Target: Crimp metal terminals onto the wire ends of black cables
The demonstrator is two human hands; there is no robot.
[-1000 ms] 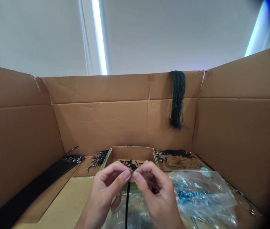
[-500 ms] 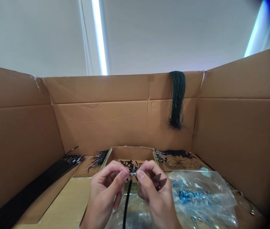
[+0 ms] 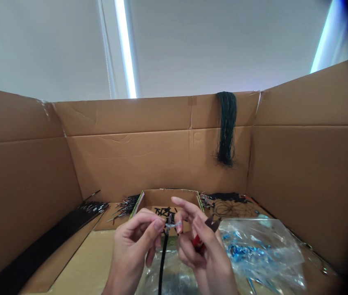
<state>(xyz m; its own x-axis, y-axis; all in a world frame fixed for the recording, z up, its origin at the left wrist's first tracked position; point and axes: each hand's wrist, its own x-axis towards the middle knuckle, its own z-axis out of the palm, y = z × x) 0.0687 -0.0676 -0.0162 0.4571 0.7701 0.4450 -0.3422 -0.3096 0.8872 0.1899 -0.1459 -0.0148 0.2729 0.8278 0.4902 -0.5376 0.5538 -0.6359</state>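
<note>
Left of the cardboard tray (image 3: pixel 168 196) sits a fat bundle of black cables (image 3: pixel 45 242). In front of the tray, the person's left hand (image 3: pixel 131 245) is pinching a clear strip (image 3: pixel 174 225) at the tip of one black cable (image 3: pixel 162 264). The right hand (image 3: pixel 207 252) has red-handled snips (image 3: pixel 213 226) tucked in its grip; can't tell if a fingertip touches the strip. Right of the tray: a clear plastic bag (image 3: pixel 278 241) with blue bits.

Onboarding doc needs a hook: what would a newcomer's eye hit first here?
Probably the hands at bottom centre: the left hand pinches a clear strip by the tip of a black cable, while the right hand holds a red-handled tool. Then the dark green strand bundle draped over the back cardboard wall, and the clear bag with blue bits at lower right.
</note>
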